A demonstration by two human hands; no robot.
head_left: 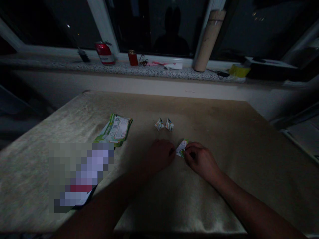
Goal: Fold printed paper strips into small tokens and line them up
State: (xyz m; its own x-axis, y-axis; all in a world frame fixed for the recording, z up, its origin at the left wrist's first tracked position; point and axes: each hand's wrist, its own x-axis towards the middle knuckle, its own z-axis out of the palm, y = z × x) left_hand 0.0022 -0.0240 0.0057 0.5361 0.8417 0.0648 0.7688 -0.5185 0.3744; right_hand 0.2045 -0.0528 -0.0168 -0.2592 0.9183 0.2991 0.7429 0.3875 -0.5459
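Over the middle of the table, both hands meet at a small green-and-white printed wrapper point(182, 148), which looks folded. My right hand point(202, 160) pinches its right side between thumb and fingers. On its left edge, my left hand point(161, 153) is closed, its fingertips partly hidden in shadow. Just beyond the hands stand two small folded, pointed pieces of printed wrapper, a left one point(159, 124) and a right one point(169, 124), side by side. Farther left lies a larger green pouch point(117, 130) with a white printed label and codes.
A pixelated flat object point(84, 179) lies near my left forearm on the cloth-covered table point(224, 126). Behind, a stone windowsill point(119, 70) holds a red can point(104, 53), an amber jar point(133, 58), a tall tube point(210, 39) and a yellow roll point(238, 71).
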